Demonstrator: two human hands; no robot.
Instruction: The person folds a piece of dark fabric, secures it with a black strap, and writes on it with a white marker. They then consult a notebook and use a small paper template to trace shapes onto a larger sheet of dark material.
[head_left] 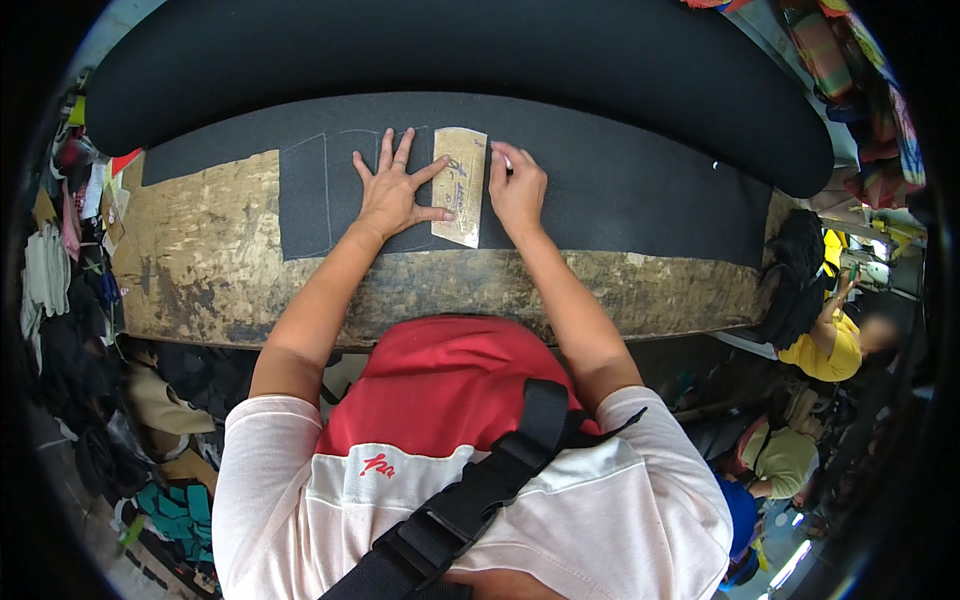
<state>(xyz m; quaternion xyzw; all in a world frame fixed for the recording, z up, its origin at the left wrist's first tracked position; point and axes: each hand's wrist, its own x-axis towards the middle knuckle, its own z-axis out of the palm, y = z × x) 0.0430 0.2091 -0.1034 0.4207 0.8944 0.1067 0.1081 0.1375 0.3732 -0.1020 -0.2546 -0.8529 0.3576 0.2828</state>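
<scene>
A tan cardboard pattern piece (pixel 463 190) with handwriting lies on a sheet of black fabric (pixel 620 205). My left hand (pixel 392 190) is spread flat, its thumb and index finger resting on the pattern's left edge and the other fingers on the fabric. Along the pattern's right edge, my right hand (pixel 519 190) is closed in a pinch on a small white piece of chalk (pixel 508 163), partly hidden by the fingers. Thin pale outlines (pixel 327 190) are drawn on the fabric left of the pattern.
A thick roll of black fabric (pixel 450 50) lies across the far side of the worn wooden table (pixel 210 225). Cloth heaps (pixel 60 330) crowd the left. At the right are dark cloth (pixel 795 270) and a person in yellow (pixel 830 345), with another person (pixel 785 460) lower down.
</scene>
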